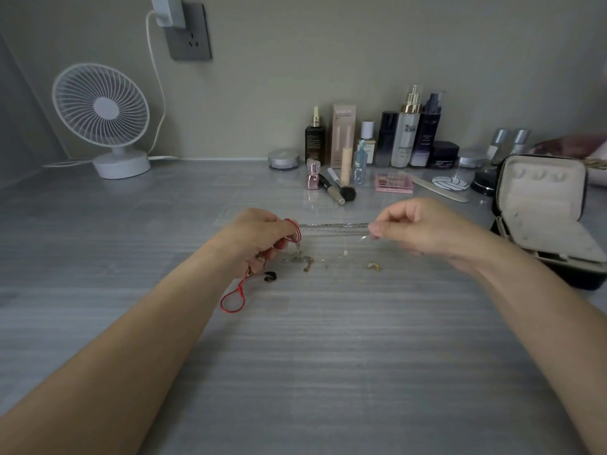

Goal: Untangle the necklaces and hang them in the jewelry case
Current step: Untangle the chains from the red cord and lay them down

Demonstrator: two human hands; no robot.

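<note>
Silver necklace chains point(333, 227) stretch taut and level between my two hands above the grey table. My left hand point(259, 236) grips the tangled end of them together with a red cord necklace point(234, 298), whose loop trails down onto the table. My right hand point(417, 226) pinches the other end of the chains. Beneath them lie a dark pendant point(270, 276), a small gold chain piece point(307, 261) and a gold trinket point(372, 266). The jewelry case point(542, 205) stands open at the right, its lid upright with hooks showing and nothing hanging on them.
A white desk fan point(103, 118) stands at the back left, its cable running up to a wall socket point(189, 31). Cosmetic bottles point(404, 136), a makeup brush point(341, 188), a pink palette point(393, 182) and a nail file point(437, 187) line the back of the table.
</note>
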